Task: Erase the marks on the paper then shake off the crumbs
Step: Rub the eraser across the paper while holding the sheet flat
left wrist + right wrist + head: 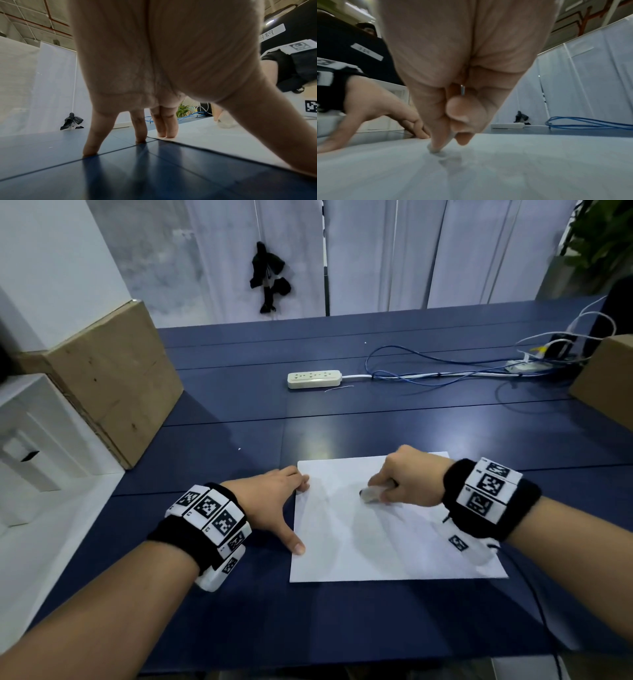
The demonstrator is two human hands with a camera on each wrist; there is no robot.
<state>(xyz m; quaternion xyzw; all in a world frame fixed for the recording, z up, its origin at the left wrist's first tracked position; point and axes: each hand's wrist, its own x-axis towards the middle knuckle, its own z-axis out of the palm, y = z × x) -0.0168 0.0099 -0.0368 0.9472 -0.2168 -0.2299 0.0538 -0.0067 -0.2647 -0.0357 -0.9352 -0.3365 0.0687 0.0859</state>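
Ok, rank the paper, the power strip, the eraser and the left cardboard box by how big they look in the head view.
1. Left cardboard box, though nearness to the camera may flatter it.
2. Paper.
3. Power strip, which lies farther off.
4. Eraser, partly hidden in the right hand.

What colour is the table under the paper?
Dark blue table under the white paper; clearest in the head view.

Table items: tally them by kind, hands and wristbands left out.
Sheet of paper: 1
Eraser: 1
Power strip: 1
Cardboard boxes: 2
Blue cable: 1
Total: 6
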